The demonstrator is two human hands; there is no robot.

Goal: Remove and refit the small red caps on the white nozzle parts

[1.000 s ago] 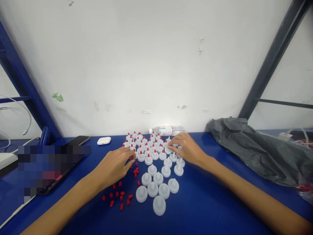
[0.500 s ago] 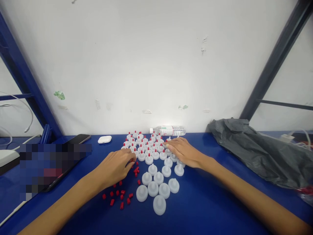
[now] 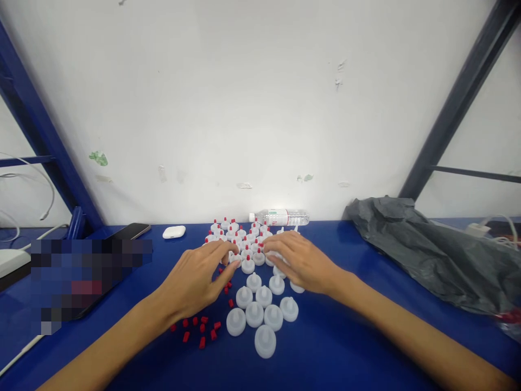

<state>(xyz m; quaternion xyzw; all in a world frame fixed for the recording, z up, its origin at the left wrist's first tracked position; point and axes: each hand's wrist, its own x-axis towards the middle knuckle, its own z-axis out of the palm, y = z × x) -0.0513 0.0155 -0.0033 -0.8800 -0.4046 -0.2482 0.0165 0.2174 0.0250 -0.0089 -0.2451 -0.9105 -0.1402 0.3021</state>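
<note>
My left hand reaches over the near left edge of a cluster of white plastic nozzle lids with red tips. Its thumb and fingers are curved and apart, close to a white lid. From the other side my right hand arches over the cluster, fingers bent and apart from the thumb, partly covering several lids. A red-tipped lid stands between the two hands. Nearer to me are several white lids with bare nozzles, among them one lid at the front. Loose red caps lie below my left forearm and hand.
A clear bottle lies on its side against the wall. On the left are a white earphone case, a phone and a blurred-out patch. A dark grey plastic bag spreads over the right of the blue table.
My left hand has moved right and slightly forward, away from the loose caps to the lids. My right hand has shifted a little left and nearer, its fingers more bent.
</note>
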